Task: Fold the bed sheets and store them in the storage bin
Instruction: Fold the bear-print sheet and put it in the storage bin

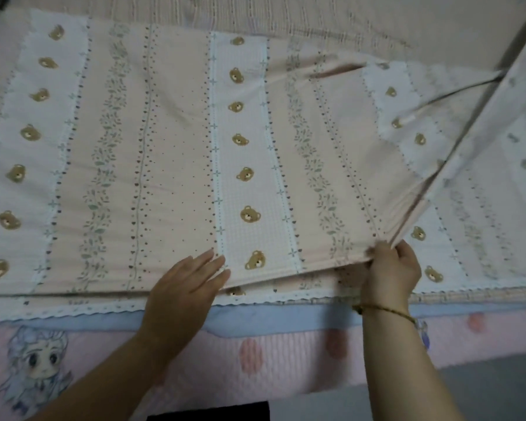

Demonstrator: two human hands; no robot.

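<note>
While the bed sheet (164, 141) lies spread across the bed (286, 354), printed with bears and leafy stripes, its near hem runs directly under the fingers of both hands. The left hand (179, 290) rests flat on the top layer, its fingers (210, 262) straight and close together, pressing the hem down. The right hand (392, 268) has its fingers (406, 253) curled and pinches a gathered corner of that top layer. From this pinch a flap of the same sheet rises up and away to the right of the right fingers, its edge drawn fairly taut. A lower layer with scalloped white trim shows just nearer than both sets of fingers. The cloth looks thin, light and limp, probably cotton, so it should lift with almost no effort but will sag, crease and let its layers slide over each other. The best holds seem to be the corners and the hemmed edge, pinching all layers together and keeping the edge stretched between the two hands, since a grip in the middle would only bunch it. A thin cord (456, 92) lies on the sheet well beyond the right fingers and could get trapped in a fold. The storage bin is not in view.
</note>
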